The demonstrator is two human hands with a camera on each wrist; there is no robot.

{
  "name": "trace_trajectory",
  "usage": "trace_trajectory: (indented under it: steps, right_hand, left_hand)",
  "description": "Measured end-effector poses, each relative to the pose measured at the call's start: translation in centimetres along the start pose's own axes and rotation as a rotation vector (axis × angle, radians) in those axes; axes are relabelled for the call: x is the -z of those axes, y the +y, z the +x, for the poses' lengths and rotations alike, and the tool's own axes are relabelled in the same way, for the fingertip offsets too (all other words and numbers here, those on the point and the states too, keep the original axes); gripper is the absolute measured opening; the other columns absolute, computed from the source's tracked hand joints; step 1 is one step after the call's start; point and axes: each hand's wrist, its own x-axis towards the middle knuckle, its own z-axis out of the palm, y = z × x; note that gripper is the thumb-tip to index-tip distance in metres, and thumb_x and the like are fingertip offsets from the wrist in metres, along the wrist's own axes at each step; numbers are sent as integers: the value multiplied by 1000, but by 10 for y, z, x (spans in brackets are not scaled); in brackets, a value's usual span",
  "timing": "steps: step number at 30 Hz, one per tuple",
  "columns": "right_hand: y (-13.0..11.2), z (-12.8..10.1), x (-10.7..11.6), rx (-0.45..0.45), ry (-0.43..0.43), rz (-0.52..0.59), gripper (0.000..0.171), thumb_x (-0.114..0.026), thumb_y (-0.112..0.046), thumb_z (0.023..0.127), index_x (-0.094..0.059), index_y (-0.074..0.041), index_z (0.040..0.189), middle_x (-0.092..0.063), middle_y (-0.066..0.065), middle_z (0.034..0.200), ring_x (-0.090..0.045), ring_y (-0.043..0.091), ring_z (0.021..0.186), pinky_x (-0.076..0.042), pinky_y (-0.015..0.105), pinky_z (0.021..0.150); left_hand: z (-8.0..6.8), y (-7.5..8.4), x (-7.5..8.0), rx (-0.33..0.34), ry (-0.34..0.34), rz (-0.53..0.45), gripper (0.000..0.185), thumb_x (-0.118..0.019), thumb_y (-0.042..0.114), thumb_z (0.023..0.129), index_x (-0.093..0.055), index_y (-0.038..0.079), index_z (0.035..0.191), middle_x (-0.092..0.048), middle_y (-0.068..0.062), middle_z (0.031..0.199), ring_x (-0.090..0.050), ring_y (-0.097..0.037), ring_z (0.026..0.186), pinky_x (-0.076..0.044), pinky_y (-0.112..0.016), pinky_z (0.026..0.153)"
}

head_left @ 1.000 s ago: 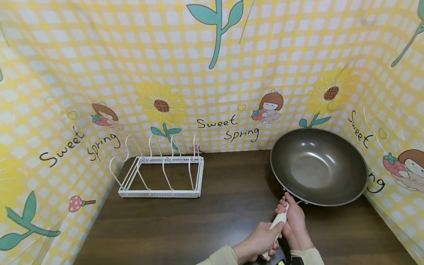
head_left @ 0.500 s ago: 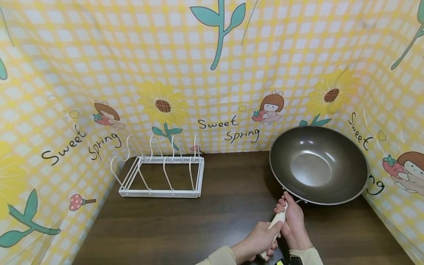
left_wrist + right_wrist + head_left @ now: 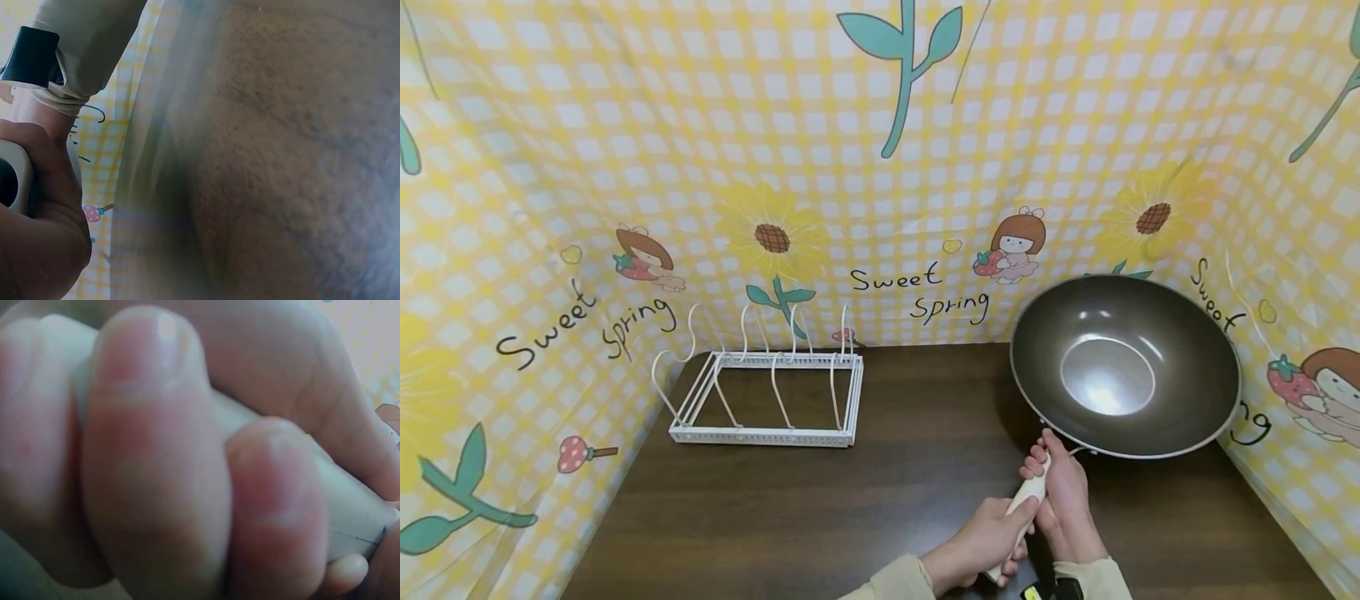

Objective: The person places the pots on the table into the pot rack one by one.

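A large wok [image 3: 1120, 333] with a dark, shiny inside is at the right of the head view, its bowl facing me. Its cream handle [image 3: 1025, 503] slants down toward me. My right hand [image 3: 1066, 492] grips the handle close to the bowl. Lower down, my left hand [image 3: 985, 537] wraps the handle near its end, thumb lying along the top. Curled right fingers [image 3: 153, 456] cover much of the handle [image 3: 359, 512] in the right wrist view. Part of a gripping hand [image 3: 47, 250] and the handle's end [image 3: 24, 175] show in the left wrist view.
A white wire rack [image 3: 760, 437] with upright curved dividers stands on the left of the dark wooden table [image 3: 820, 517]. Yellow checked cloth [image 3: 925, 192] covers the back and both sides. The wok's rim overlaps the cloth at the back right.
The wok's far rim has risen slightly in the head view and its bowl faces me a little more. Both hands keep their grip on the handle; the rack stays in place.
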Motion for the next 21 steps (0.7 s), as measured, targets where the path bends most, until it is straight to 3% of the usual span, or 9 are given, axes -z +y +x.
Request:
trace_trajectory:
  steps: [21]
  right_hand:
    - [-7, 0, -12, 69, 4, -44, 29, -45, -25, 110, -49, -11, 84, -40, -5, 63, -34, 7, 48, -35, 17, 42]
  left_hand:
    - [8, 3, 3, -36, -43, -14, 46, -56, 55, 99, -57, 11, 88, -42, 0, 52, -34, -9, 34, -29, -23, 27]
